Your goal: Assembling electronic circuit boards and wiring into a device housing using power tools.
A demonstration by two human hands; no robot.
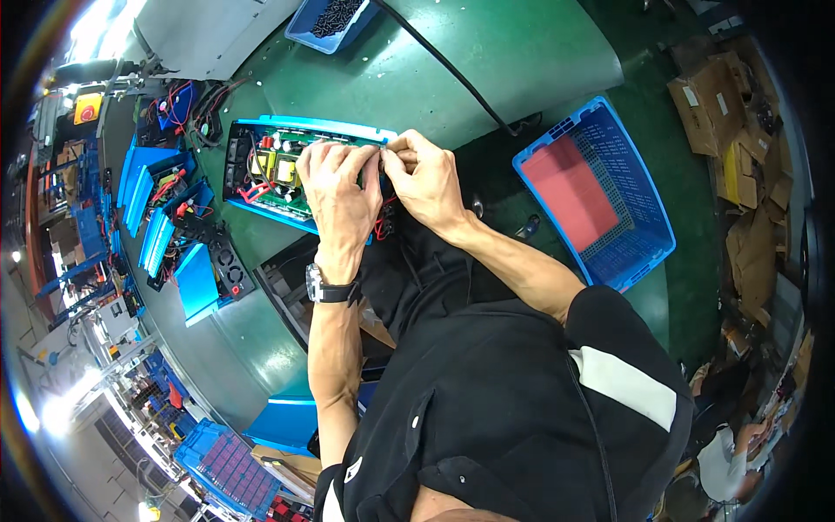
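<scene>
An open blue metal housing lies on the green bench, with a circuit board of yellow and red parts showing inside. My left hand rests over the board's right part, its fingers bent and closed toward the thumb. Beside it my right hand pinches at the housing's right end, close to the left fingertips. Whatever lies between the fingertips is too small and covered to make out. Red wires hang below that end, near my left wrist.
More blue housings with wiring stand at the left, near a black fan panel. A blue crate with a pink sheet is on the right. A blue bin of small black parts sits at the back; a black cable crosses the bench.
</scene>
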